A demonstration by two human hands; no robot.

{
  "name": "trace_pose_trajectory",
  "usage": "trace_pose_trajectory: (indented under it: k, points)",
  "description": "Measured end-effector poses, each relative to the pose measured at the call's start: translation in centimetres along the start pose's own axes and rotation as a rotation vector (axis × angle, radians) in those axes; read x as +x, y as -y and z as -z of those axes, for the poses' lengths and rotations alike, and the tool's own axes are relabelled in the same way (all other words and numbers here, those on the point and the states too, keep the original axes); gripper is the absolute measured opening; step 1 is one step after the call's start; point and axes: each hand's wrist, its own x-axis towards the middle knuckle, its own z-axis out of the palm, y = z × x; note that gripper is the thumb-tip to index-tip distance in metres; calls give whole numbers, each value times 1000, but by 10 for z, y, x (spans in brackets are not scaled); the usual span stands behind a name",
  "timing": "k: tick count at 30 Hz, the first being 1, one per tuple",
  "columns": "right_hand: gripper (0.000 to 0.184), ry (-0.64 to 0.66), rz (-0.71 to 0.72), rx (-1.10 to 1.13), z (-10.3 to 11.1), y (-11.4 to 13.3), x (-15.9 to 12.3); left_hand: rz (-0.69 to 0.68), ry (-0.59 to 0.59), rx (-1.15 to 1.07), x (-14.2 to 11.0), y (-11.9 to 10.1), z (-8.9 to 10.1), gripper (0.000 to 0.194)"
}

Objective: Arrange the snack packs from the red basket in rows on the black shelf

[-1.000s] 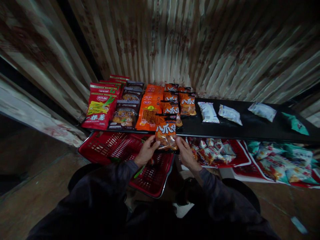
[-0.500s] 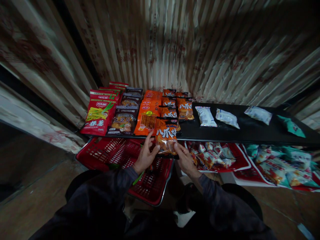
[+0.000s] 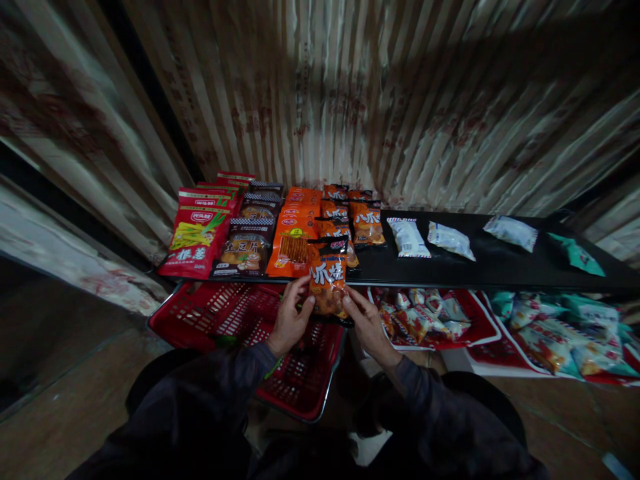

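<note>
Both my hands hold one orange snack packet [image 3: 327, 280] with white characters, upright, just in front of the black shelf's [image 3: 475, 267] front edge. My left hand [image 3: 290, 320] pinches its lower left side; my right hand [image 3: 367, 323] grips its lower right corner. Behind the packet, on the shelf, lie rows of the same orange packets [image 3: 367, 223]. A red plastic basket [image 3: 215, 310] sits right below my hands.
On the shelf's left stand red packets [image 3: 197, 233], dark packets [image 3: 247, 243] and flat orange packets [image 3: 295, 243]. White packets [image 3: 407, 237] and a teal packet [image 3: 575, 253] lie to the right. Red trays [image 3: 480, 320] of mixed snacks sit under the shelf. A corrugated wall rises behind.
The packet in my hands has moved slightly left and closer to the shelf's front edge; both hands kept their grip. The view has tilted up a little.
</note>
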Motion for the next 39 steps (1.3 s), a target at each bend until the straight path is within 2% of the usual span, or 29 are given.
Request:
trace_pose_trajectory:
  k: [5, 14, 18, 22, 26, 31, 34, 39]
  points:
    - [50, -12, -16, -9, -1, 7, -1, 18, -16, -17, -3, -3, -1, 38]
    - [44, 67, 43, -84, -2, 17, -5, 59, 62, -152, -7, -19, 2, 38]
    - [45, 69, 58, -113, -3, 13, -6, 132, 101, -230, -8, -23, 4, 43]
    - [45, 89, 142, -133, -2, 7, -8, 157, 115, -292, -11, -26, 7, 43]
    - [37, 46, 316, -279, -2, 11, -10, 230, 150, -444, -11, -28, 5, 47]
    - [33, 56, 450, -443, -2, 17, -11, 425, 308, -744, -7, -34, -2, 65]
    - [32, 64, 502, -497, -2, 16, -10, 499, 371, -778, -4, -32, -2, 64]
    - [31, 57, 565, -578, -2, 15, -10, 518, 379, -730, -3, -23, 1, 55]
